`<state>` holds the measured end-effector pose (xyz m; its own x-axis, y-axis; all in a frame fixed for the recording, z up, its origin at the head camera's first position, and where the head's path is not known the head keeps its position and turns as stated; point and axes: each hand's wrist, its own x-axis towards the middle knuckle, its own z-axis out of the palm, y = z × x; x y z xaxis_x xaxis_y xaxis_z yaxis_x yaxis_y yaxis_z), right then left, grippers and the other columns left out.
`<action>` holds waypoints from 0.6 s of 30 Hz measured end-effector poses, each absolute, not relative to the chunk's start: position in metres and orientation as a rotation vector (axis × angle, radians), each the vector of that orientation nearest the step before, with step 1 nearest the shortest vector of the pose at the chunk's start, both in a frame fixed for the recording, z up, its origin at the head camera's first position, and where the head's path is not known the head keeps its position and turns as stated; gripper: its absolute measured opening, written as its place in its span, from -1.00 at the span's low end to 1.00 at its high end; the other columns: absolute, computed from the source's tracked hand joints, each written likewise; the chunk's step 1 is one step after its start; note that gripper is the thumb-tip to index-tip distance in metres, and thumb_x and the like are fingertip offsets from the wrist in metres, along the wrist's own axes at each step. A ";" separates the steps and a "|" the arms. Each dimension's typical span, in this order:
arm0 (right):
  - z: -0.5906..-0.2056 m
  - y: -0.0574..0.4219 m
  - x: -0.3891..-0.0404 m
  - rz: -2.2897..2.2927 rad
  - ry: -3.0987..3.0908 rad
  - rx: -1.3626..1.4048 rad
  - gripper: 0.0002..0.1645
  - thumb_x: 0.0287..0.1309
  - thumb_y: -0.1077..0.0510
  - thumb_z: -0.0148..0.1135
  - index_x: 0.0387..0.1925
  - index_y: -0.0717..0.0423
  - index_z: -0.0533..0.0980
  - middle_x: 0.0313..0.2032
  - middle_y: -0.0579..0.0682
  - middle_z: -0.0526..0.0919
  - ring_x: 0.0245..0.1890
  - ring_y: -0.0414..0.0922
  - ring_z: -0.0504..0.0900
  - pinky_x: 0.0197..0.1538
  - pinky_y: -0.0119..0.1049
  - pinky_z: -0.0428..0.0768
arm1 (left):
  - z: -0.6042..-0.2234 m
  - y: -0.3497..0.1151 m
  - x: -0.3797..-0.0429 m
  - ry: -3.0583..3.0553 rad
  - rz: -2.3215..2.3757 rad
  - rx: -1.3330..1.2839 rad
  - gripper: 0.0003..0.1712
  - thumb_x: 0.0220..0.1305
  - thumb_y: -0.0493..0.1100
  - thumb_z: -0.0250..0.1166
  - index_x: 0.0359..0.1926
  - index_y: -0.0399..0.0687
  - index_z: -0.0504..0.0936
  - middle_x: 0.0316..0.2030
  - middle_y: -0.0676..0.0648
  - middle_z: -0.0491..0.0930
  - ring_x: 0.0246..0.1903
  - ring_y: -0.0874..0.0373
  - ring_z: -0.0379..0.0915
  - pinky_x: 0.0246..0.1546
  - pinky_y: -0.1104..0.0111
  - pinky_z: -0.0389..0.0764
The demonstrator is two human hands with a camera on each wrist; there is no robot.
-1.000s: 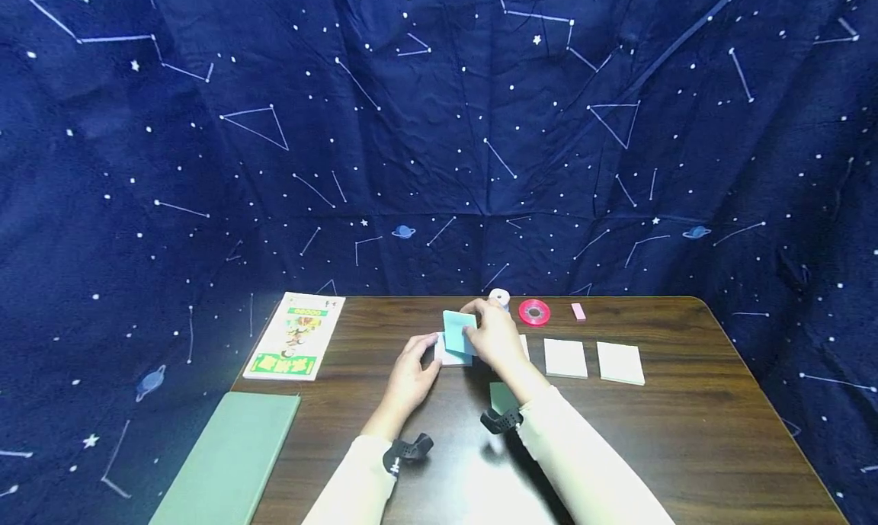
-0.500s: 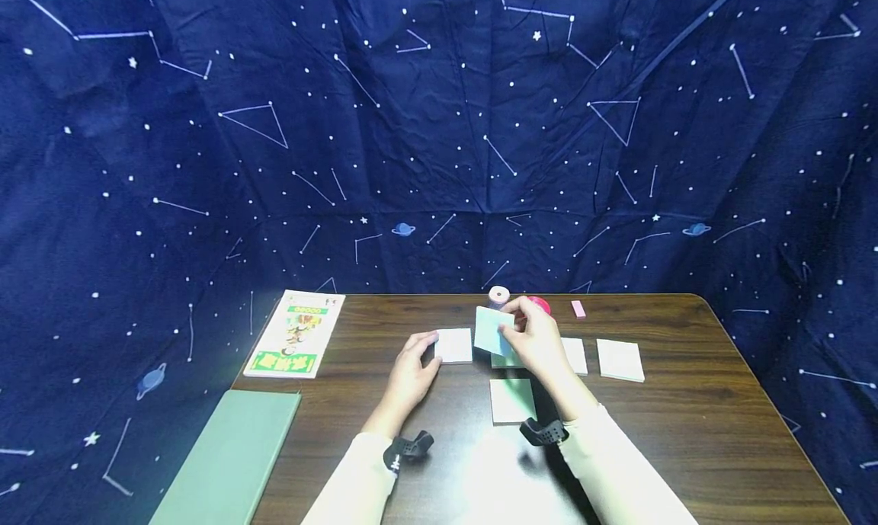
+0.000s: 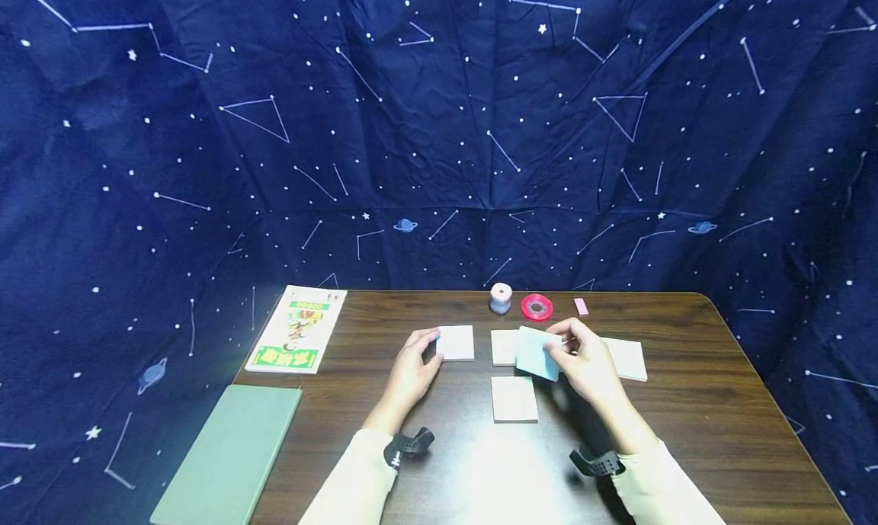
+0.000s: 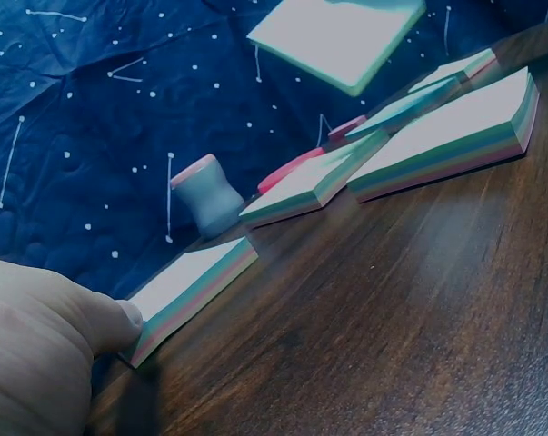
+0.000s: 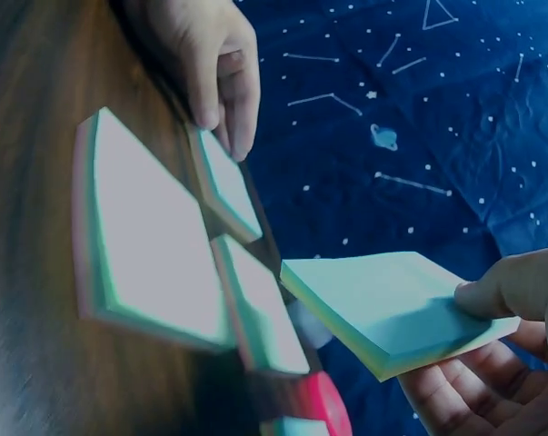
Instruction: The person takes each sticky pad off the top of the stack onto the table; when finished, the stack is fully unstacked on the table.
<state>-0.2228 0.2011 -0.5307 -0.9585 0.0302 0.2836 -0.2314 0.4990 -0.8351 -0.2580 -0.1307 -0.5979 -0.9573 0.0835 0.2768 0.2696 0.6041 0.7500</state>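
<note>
My left hand (image 3: pixel 410 369) holds the left edge of a white-topped sticky note pad (image 3: pixel 456 343) lying on the table, thumb at its near corner. Its layered coloured sides show in the left wrist view. Lifted off the table, a light blue sticky note pad (image 3: pixel 537 353) is pinched by my right hand (image 3: pixel 584 357), thumb on top and fingers beneath in the right wrist view. It partly covers another white-topped pad (image 3: pixel 504 347). Nearer me lies one more pad (image 3: pixel 514 399). To the right, a further pad (image 3: pixel 626 359) shows partly behind the right hand.
Along the back edge stand a ribbon spool (image 3: pixel 501 299), a red ring-shaped roll (image 3: pixel 536 307) and a pink eraser-like block (image 3: pixel 581 306). At the left lie a printed booklet (image 3: pixel 297 329) and a green hardcover book (image 3: pixel 229 452). A dark blue star-patterned cloth (image 3: pixel 439 129) hangs behind.
My right hand has carried the light blue pad rightward, from above the left pad to over the middle of the row. The left hand stays at its pad.
</note>
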 end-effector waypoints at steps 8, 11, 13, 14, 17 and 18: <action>-0.549 0.233 -0.195 1.598 -2.436 0.217 -0.78 0.33 0.31 0.47 -0.02 0.17 0.70 -0.33 -0.06 0.58 -0.41 -0.30 0.49 -0.42 -0.44 0.49 | -0.598 -0.130 -0.257 -2.659 -1.257 -0.298 -0.44 0.41 -0.27 0.43 0.40 -0.21 0.62 0.38 -0.12 0.62 0.50 -0.13 0.48 0.62 -0.01 0.39; -0.559 0.245 -0.184 1.698 -2.399 0.234 -0.76 0.37 0.32 0.44 0.03 0.27 0.66 -0.31 -0.10 0.59 -0.42 -0.30 0.49 -0.42 -0.40 0.50 | -0.597 -0.130 -0.256 -2.656 -1.263 -0.290 -0.44 0.41 -0.28 0.42 0.40 -0.22 0.62 0.37 -0.14 0.63 0.49 -0.15 0.48 0.61 -0.03 0.39; -0.567 0.254 -0.179 1.782 -2.378 0.245 -0.73 0.41 0.33 0.40 0.07 0.36 0.62 -0.31 -0.15 0.60 -0.42 -0.32 0.50 -0.43 -0.37 0.51 | -0.596 -0.131 -0.256 -2.658 -1.259 -0.284 -0.44 0.40 -0.28 0.43 0.40 -0.22 0.62 0.37 -0.14 0.63 0.49 -0.15 0.49 0.61 -0.04 0.39; -0.571 0.258 -0.177 1.827 -2.369 0.243 -0.71 0.43 0.33 0.38 0.08 0.40 0.60 -0.31 -0.16 0.61 -0.41 -0.33 0.50 -0.42 -0.37 0.52 | -0.596 -0.131 -0.256 -2.654 -1.254 -0.286 -0.44 0.40 -0.29 0.43 0.39 -0.23 0.63 0.37 -0.15 0.63 0.48 -0.16 0.49 0.61 -0.05 0.40; -0.583 0.270 -0.173 1.919 -2.345 0.211 -0.70 0.45 0.34 0.35 0.10 0.45 0.57 -0.30 -0.19 0.60 -0.39 -0.36 0.50 -0.39 -0.38 0.52 | -0.595 -0.132 -0.256 -2.652 -1.248 -0.288 -0.44 0.40 -0.29 0.43 0.39 -0.23 0.63 0.37 -0.14 0.63 0.48 -0.15 0.50 0.61 -0.04 0.40; -0.586 0.272 -0.172 1.946 -2.335 0.199 -0.71 0.45 0.34 0.35 0.09 0.45 0.57 -0.29 -0.19 0.61 -0.38 -0.37 0.50 -0.39 -0.37 0.53 | -0.594 -0.132 -0.256 -2.649 -1.251 -0.292 -0.44 0.39 -0.29 0.43 0.39 -0.24 0.63 0.37 -0.15 0.63 0.48 -0.15 0.50 0.61 -0.04 0.40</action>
